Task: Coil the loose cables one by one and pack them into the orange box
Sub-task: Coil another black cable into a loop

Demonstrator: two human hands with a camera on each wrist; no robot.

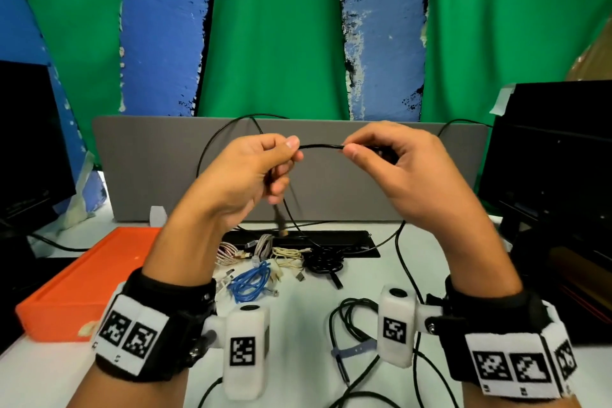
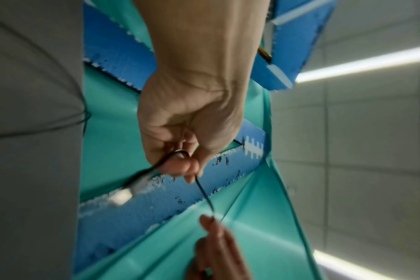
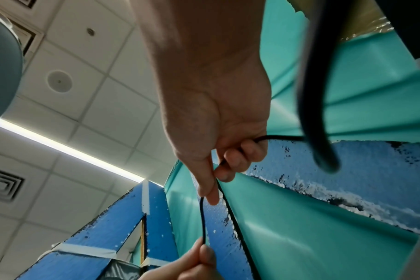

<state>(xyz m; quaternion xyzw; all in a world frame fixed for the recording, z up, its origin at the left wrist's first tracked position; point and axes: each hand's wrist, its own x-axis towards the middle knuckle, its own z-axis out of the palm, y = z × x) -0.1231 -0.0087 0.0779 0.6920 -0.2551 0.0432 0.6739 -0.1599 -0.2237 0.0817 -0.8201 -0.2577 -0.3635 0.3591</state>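
Both hands are raised above the desk with a thin black cable (image 1: 320, 146) stretched between them. My left hand (image 1: 265, 162) pinches it between thumb and fingers, and a short end with a metal plug (image 1: 282, 225) dangles blurred below that hand. My right hand (image 1: 374, 151) pinches the cable a little to the right; the cable loops on behind the hands. In the left wrist view the cable (image 2: 204, 193) bends round the left fingers. In the right wrist view it (image 3: 203, 219) runs down from the right fingers. The orange box (image 1: 82, 278) lies on the desk at the left.
A heap of loose cables lies mid-desk: blue (image 1: 251, 285), white (image 1: 288, 257), striped (image 1: 227, 252), black (image 1: 323, 262). More black cable (image 1: 351, 318) sprawls near the front edge. A grey divider (image 1: 149, 169) stands behind. Dark monitors (image 1: 546, 159) flank both sides.
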